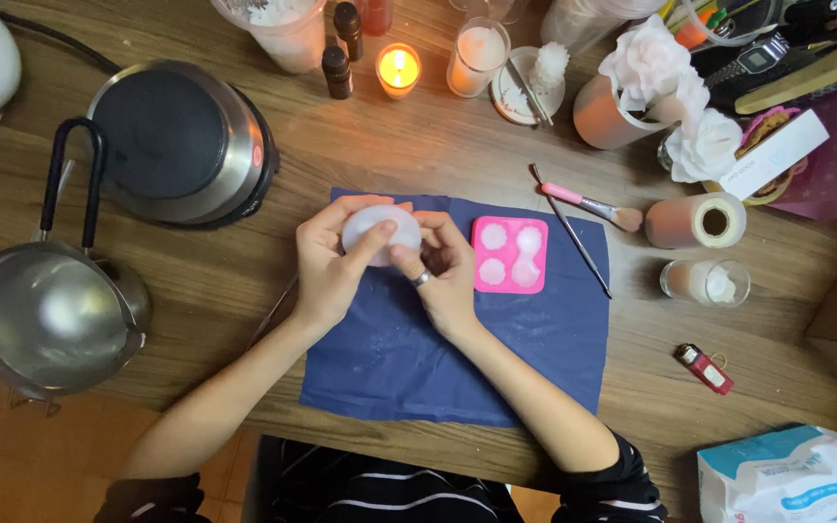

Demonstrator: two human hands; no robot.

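- Pitcher [46, 315] far left, a steel one with pale stuff inside, sitting half off the edge of the wooden surface [196, 281]. I'd nudge it further on so an elbow doesn't catch it.
- Hot plate [181, 140] just behind it, round with a dark top. Can't tell if it's on, so treat it as hot and keep the sleeves away.
- Left hand [331, 261] is closed around the left side of the white mould [380, 228], thumb across the front face. Looks like the bracing hand to me; keep that grip soft so the mould can flex.
- The white mould itself is held up between both hands, just above the back edge of the blue cloth [457, 349]. Staying low over the cloth is smart: anything that pops out lands soft.
- Right hand [448, 276], with a ring on one finger, pinches the mould's lower right edge with its fingertips. My guess is that peeling slowly from the rim beats pushing hard in the middle.
- Pink mould [509, 254] lies flat on the cloth right beside that hand, its cavities filled with pale stuff. Mind the wrist doesn't bump it.
- Brush [588, 203] and a thin metal pick [573, 237] lie further right, within reach.
- Lit candle [398, 68] burns at the back, well apart from the hands. Fine there.
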